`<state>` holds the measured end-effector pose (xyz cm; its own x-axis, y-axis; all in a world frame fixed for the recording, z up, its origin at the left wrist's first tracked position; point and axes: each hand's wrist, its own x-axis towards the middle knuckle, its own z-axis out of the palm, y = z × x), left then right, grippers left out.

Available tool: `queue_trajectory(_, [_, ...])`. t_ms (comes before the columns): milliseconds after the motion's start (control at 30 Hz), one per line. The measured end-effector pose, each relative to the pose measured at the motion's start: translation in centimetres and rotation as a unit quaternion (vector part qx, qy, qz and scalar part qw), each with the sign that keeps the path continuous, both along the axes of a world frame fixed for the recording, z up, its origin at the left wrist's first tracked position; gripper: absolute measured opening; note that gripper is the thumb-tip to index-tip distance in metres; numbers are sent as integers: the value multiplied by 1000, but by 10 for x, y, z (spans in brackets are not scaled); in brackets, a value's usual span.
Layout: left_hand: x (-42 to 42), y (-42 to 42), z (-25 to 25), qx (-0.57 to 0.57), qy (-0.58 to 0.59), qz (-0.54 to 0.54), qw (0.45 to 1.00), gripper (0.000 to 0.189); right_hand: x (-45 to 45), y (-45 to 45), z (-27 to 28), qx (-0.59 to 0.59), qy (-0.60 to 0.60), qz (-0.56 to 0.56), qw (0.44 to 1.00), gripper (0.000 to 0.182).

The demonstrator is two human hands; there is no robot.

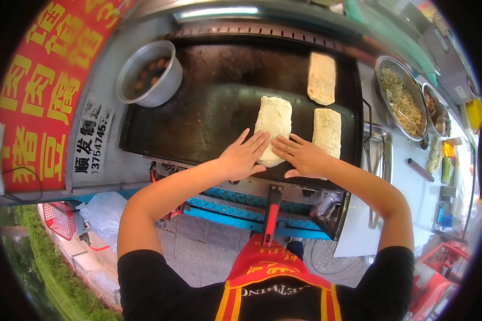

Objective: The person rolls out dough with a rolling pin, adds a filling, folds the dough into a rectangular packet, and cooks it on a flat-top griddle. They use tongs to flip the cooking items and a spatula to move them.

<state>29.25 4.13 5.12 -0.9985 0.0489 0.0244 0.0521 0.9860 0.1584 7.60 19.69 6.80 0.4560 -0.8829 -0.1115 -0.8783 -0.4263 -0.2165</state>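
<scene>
A pale, raw-looking rectangular flatbread (275, 114) lies on the black griddle (221, 120) in front of me. My left hand (244, 155) rests with spread fingers on its lower left side. From the right, my right hand (303, 154) lays its fingertips on the same dough; both palms face down and neither hand grips anything. Just right of my right hand is a lightly browned flatbread (327, 130), its lower end partly hidden by my forearm. Farther back, a more browned flatbread (321, 78) lies flat on the griddle.
A metal pot (172, 82) with round brown items in dark liquid stands at the griddle's back left. To the right are a steel bowl of chopped filling (401, 102), a metal tray (387, 138), a dark rolling pin or rod (420, 170) and twisted dough (433, 156).
</scene>
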Motion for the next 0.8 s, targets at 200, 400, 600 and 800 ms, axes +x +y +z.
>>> queue_trajectory(200, [-38,-26,16,167,-77,99,978,59,11,-5,26,61,-35,-80,994,78])
queue_trajectory(400, [-99,-56,-23,130,-5,183,974,61,-23,-67,-17,-112,-2,-160,981,81])
queue_trajectory(600, [-116,-26,2,60,60,148,985,68,-47,-17,28,-131,13,-244,961,90])
queue_trajectory(800, [-73,9,21,10,95,142,985,66,14,185,99,-152,-165,-457,861,49])
